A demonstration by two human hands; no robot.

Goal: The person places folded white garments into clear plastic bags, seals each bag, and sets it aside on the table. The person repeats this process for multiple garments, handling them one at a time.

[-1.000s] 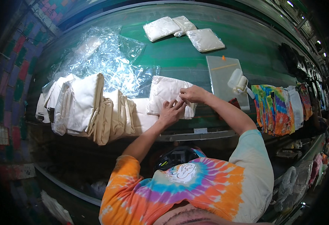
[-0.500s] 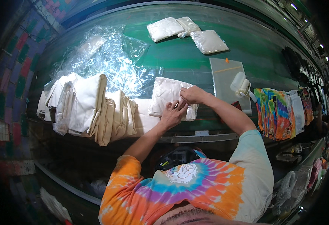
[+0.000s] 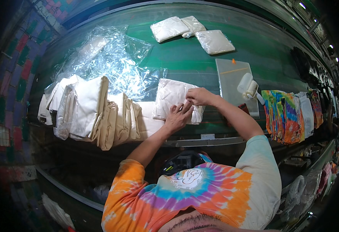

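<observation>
Person: the tie-dye shirt [image 3: 200, 189] fills the near edge, with both forearms reaching forward to the green counter [image 3: 185, 58].
Thing in hand: a folded cream cloth in a clear bag [image 3: 175, 100] lies flat at the near edge of the counter, straight ahead of the person.
Left hand [image 3: 178, 116]: fingers spread and flat, palm pressing down on the bag's near right part; the grip is open and clasps nothing.
Right hand [image 3: 198, 96]: fingers drawn together at the bag's upper right edge, closed in a pinch on the plastic or its flap; I cannot tell which.
Progress: judging by how things lie, this piece is folded and bagged, and its open end looks to be under the hands.
Left to do: a row of folded cream cloths [image 3: 92, 112] stands on edge just left of the bag, not yet bagged as far as can be seen.
Beside the hands: a flat clear board [image 3: 231, 81] with a lint roller [image 3: 247, 87] lying on it, to the right; further right, a stack of tie-dye garments [image 3: 287, 118].
Middle distance: a loose heap of clear plastic bags [image 3: 107, 62] behind the cloths.
Far side: three bagged white packs [image 3: 192, 33] lying close together, seemingly finished.
</observation>
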